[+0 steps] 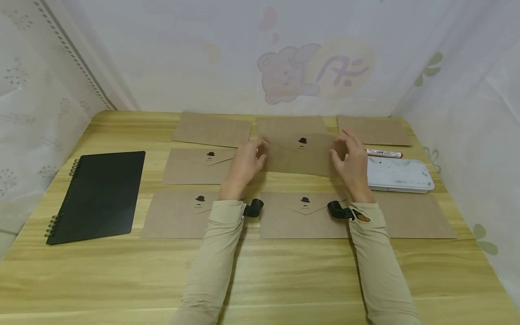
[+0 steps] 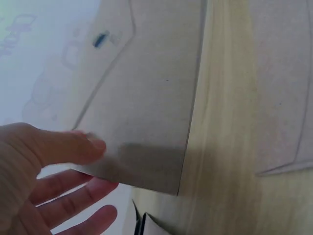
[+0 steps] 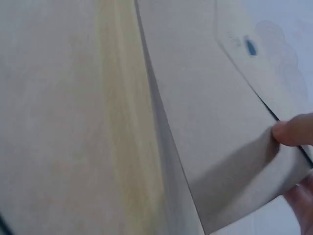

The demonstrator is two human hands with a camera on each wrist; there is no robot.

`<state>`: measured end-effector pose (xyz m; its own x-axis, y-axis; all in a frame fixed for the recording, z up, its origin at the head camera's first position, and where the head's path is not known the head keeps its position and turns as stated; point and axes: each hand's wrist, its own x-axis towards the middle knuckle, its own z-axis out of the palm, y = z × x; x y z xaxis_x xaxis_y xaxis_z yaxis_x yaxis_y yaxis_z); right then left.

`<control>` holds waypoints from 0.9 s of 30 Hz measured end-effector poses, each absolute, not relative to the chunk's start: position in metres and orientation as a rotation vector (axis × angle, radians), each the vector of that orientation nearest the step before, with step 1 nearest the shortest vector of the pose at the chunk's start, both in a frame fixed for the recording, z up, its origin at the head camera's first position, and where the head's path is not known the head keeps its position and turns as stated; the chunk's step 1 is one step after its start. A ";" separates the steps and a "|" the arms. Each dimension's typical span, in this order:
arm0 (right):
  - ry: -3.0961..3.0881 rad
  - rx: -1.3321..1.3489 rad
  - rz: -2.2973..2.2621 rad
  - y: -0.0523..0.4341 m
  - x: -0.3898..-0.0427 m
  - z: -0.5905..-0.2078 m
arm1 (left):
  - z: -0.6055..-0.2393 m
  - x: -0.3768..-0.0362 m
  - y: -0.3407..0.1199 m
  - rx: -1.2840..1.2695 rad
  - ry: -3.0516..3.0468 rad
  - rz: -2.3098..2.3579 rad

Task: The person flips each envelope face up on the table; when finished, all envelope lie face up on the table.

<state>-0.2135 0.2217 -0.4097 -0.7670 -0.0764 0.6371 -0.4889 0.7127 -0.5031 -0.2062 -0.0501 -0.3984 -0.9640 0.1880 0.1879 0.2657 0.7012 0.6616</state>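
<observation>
Both hands hold a brown kraft envelope (image 1: 298,158) by its two short ends, its flap and printed black hat facing up. At its left end, the left hand (image 1: 245,162) pinches the edge, thumb (image 2: 90,149) on top and fingers beneath. The right hand (image 1: 351,160) pinches the other end the same way, as its thumb (image 3: 293,131) shows in the right wrist view. That view also has the envelope's near edge raised at a slant over the wood. Another envelope (image 1: 284,225) with the same hat print lies flat nearer the body, between the forearms.
More brown envelopes lie in rows, such as a plain one (image 1: 373,131) at the back right and a printed one (image 1: 187,167) at left. A black spiral notebook (image 1: 103,194) is far left. Right of the right hand are a whitish case (image 1: 400,174) and a marker (image 1: 383,154).
</observation>
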 end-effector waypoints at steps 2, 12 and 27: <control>-2.361 0.427 0.913 0.223 -0.214 -0.412 | -0.400 -0.206 -0.049 -0.389 -2.860 -1.061; -2.610 0.471 0.964 0.224 -0.211 -0.414 | -0.405 -0.203 -0.044 -0.365 -3.087 -0.929; -2.903 0.578 0.846 0.227 -0.211 -0.415 | -0.408 -0.201 -0.044 -0.334 -3.141 -0.827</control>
<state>-0.2109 0.2267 -0.4151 -0.9276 -0.3365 0.1621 -0.3709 0.7787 -0.5061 -0.2010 -0.0442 -0.4078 -0.9715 0.2273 -0.0668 0.1649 0.8512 0.4983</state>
